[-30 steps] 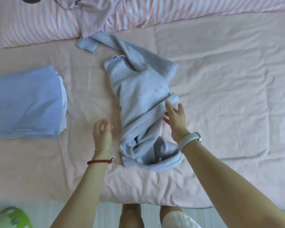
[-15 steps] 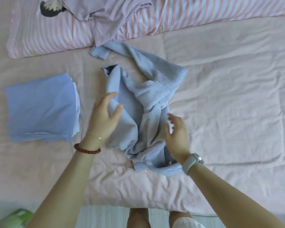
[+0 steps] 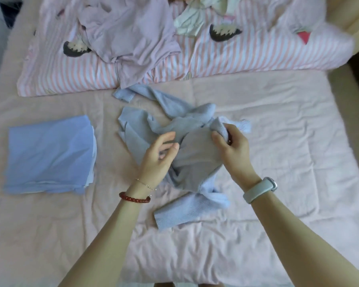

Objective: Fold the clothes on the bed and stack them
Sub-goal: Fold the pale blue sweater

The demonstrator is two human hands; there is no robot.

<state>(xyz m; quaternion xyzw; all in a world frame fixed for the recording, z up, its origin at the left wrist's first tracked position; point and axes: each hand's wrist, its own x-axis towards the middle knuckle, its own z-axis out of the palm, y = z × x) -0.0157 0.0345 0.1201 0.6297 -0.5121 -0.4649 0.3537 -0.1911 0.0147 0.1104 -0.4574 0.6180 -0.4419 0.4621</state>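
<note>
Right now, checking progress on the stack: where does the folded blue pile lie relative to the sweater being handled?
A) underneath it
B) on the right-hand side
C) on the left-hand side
C: the folded blue pile lies flat beyond the left hand, apart from the sweater.

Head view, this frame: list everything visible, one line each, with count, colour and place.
sweater: one, light blue knit, crumpled mid-bed, partly lifted by both hands
folded stack: one, blue with white edges showing, left on the sheet
sheet: one, pale pink, covering the bed
striped quilt: one, pink and white stripes with cartoon prints, along the far side
lilac garment: one, unfolded, on the quilt
white garment: one, crumpled, top centre on the quilt
left hand: fingers loosely curled against the sweater, grip unclear; red bead bracelet and thin chain on wrist
right hand: grips a ribbed sweater edge; pale watch on wrist
</note>
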